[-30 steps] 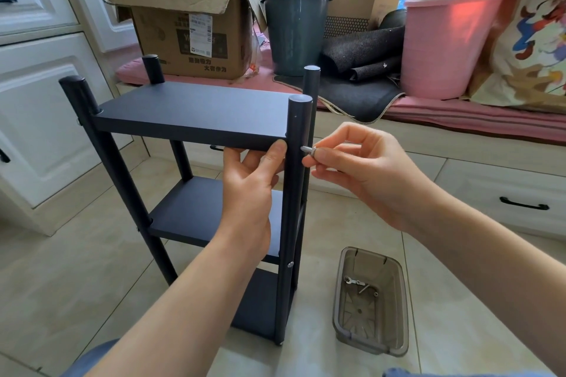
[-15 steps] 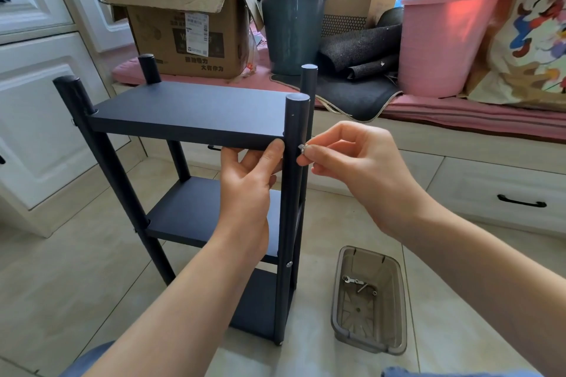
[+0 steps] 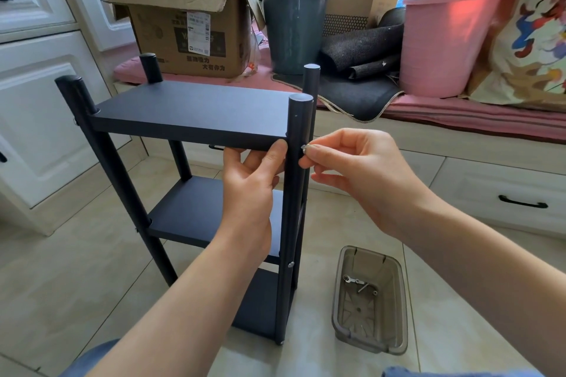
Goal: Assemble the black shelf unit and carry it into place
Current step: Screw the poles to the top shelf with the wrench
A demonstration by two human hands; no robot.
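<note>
Shelf unit stands upright on the floor before me. My left hand pinches the top board's near corner, steadying it against the post, so my right hand, grip pinching a screw, can start it there.

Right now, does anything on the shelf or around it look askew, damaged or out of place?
Nothing on the shelf stands out: boards level, posts upright. Right hand pinches a screw at the front post; left hand grips the top board's edge. Only the cardboard box behind has a torn, sagging flap.
</note>
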